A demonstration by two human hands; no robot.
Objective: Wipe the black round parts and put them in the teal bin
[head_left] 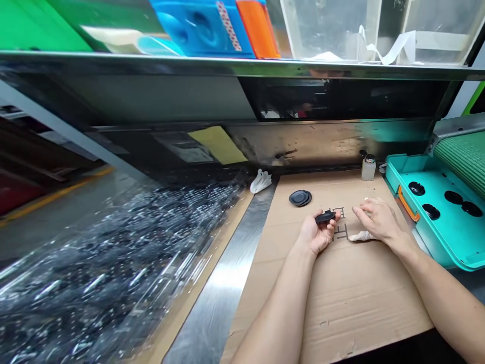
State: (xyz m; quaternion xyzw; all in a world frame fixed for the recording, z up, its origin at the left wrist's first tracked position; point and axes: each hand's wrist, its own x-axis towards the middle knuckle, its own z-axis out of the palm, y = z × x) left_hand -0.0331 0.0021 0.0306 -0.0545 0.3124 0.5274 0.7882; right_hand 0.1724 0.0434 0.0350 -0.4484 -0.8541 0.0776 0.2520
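My left hand (317,233) is closed around a small black round part (325,217), held tilted with its edge towards me, just above the cardboard. To its right, my right hand (379,220) has its fingers bent and apart from the thumb side, with nothing visible between them. A white wrinkled piece (361,236), which looks like a cover on the thumb, shows at its lower left. Beyond my left hand, black round discs (300,197) lie overlapped on the cardboard sheet (341,298). Dark printed marks (341,232) on the sheet show between my hands.
A turquoise tray (447,237) with several black round parts stands at right, beside a green conveyor belt (464,156). A small bottle (368,168) stands at the back. Bubble wrap (113,268) covers the left side. A white crumpled cloth (260,181) lies near the metal strip. A shelf edge (227,66) crosses above.
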